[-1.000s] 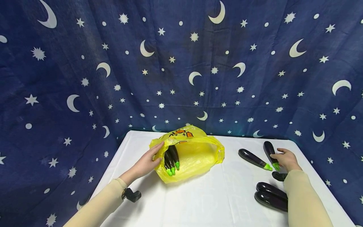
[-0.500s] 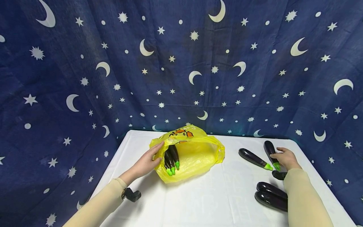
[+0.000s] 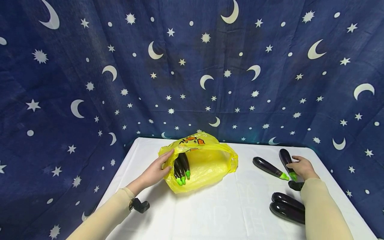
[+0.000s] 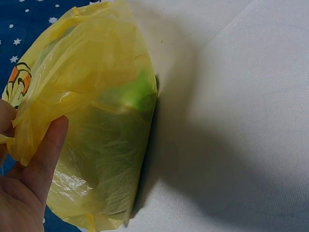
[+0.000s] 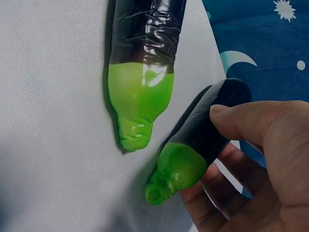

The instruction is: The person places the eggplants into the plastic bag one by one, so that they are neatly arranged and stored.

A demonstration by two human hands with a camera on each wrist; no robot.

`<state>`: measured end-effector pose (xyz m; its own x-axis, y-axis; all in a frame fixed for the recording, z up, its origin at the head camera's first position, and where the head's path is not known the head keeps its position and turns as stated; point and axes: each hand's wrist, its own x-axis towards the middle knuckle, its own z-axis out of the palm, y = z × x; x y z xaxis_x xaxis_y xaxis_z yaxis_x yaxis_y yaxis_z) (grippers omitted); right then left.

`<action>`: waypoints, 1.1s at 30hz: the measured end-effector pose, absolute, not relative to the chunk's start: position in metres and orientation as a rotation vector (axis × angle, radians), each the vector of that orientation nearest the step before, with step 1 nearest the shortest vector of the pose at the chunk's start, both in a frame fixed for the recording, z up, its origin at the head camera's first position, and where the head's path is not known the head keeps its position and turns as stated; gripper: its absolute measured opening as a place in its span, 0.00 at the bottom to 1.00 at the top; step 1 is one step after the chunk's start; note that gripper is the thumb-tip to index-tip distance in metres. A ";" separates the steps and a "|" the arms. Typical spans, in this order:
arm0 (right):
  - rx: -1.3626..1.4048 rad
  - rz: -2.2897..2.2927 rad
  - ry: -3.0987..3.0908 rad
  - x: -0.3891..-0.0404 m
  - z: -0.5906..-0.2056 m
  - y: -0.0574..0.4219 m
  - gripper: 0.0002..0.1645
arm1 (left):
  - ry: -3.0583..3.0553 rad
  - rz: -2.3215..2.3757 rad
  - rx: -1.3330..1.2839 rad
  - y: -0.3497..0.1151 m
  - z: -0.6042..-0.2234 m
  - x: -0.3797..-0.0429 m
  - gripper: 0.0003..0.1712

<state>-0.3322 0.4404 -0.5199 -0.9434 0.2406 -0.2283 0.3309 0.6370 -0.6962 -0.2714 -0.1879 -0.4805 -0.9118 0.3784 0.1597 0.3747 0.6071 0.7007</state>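
My left hand (image 3: pixel 154 171) grips the left edge of a yellow plastic bag (image 3: pixel 211 170), its rim pinched between thumb and fingers. The bag lies on its side, its mouth facing me. Inside, against its left wall, several dark eggplants (image 3: pixel 184 165) show green stem ends. At the right, my right hand (image 3: pixel 303 167) holds an eggplant (image 3: pixel 285 158) near its green end. In the right wrist view the thumb lies on top of that eggplant (image 5: pixel 205 125) and the fingers reach along its other side. Left of it a second eggplant (image 3: pixel 267 166) rests on the table.
Two more eggplants (image 3: pixel 286 213) lie side by side nearer me, partly hidden by the right sleeve (image 3: pixel 324 210). White cloth covers the table (image 3: pixel 216 213). A dark blue curtain (image 3: pixel 186 76) with moons and stars hangs behind it and along its sides.
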 end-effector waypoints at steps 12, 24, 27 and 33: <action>0.431 -1.328 2.756 -0.329 -0.509 0.446 0.47 | 2.809 1.220 0.677 -0.186 -0.478 -0.272 0.40; 0.286 -1.573 2.591 -0.332 -0.494 0.444 0.52 | 2.808 1.232 0.678 -0.184 -0.478 -0.273 0.40; 0.281 -1.638 2.572 -0.332 -0.490 0.437 0.54 | 2.811 1.235 0.684 -0.184 -0.478 -0.273 0.40; 0.216 -1.810 2.494 -0.332 -0.483 0.423 0.56 | 2.802 1.239 0.681 -0.184 -0.478 -0.273 0.40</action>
